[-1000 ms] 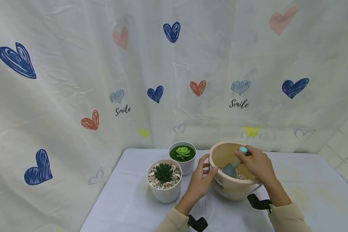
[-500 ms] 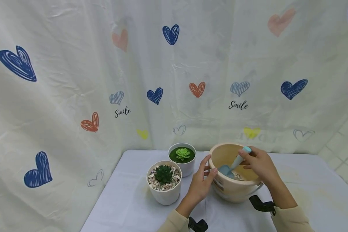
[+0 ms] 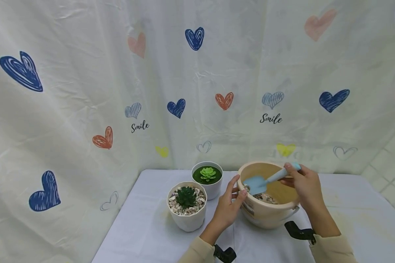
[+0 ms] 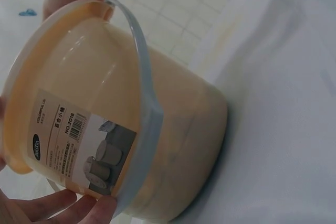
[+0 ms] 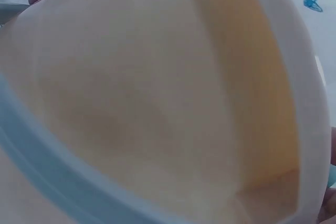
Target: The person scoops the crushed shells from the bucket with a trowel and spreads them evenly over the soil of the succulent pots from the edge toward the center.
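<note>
table (image 3: 135, 226): covered by a white cloth (image 3: 358, 208), creased in front between the succulents and the bucket, faintly yellowish in patches on the right
dark green potted succulent (image 3: 187, 221): upright in a white faceted pot, nearer the viewer
light green potted succulent (image 3: 213, 190): upright in a white round pot, just behind and to the right
beige plastic bucket (image 3: 266, 214): right of both succulents, base resting on the cloth

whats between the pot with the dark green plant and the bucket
The left hand, touching the bucket; the head view shows it.
</note>
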The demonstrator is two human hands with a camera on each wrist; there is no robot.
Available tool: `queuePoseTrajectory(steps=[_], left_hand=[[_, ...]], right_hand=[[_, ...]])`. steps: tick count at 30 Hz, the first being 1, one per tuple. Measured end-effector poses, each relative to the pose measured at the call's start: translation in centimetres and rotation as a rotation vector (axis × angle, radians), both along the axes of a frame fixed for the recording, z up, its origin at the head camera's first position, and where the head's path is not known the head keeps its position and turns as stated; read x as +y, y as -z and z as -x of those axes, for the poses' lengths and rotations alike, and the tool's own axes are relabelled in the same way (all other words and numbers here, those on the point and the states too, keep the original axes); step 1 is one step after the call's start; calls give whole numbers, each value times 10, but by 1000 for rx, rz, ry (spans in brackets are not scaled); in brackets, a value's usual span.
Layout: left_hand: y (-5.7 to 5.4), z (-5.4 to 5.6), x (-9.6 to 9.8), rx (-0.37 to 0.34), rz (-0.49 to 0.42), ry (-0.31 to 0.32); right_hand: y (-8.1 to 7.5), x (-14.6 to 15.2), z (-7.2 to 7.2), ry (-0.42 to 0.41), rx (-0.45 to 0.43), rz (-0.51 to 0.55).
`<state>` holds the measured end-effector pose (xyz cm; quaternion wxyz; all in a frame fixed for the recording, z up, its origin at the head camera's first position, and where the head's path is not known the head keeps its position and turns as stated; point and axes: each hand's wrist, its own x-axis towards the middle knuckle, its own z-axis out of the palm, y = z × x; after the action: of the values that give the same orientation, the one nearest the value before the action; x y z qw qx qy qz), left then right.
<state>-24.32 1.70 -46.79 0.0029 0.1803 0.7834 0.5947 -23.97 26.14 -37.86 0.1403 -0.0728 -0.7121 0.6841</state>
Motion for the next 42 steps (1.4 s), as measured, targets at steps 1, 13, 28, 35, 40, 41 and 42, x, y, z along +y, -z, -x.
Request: queuePoseTrajectory(steps=[1, 13, 28, 35, 40, 41, 42], left_hand=[[0, 0, 0, 3, 1, -1], [-1, 0, -5, 16, 21, 12], [-46, -10, -36, 11, 110, 29], [-85, -24, -80, 208, 63, 37], [-96, -22, -124, 425, 45, -81], [-95, -20, -133, 464, 66, -116], [-93, -19, -142, 495, 91, -152]], right_hand=[[0, 0, -1, 11, 1, 41], [0, 12, -11, 105, -2, 313], [-4, 18, -24, 63, 138, 537], [-16, 2, -29, 35, 189, 597], [-21, -16, -28, -41, 201, 594], [-22, -20, -28, -48, 193, 581], [-22, -23, -27, -51, 183, 564]])
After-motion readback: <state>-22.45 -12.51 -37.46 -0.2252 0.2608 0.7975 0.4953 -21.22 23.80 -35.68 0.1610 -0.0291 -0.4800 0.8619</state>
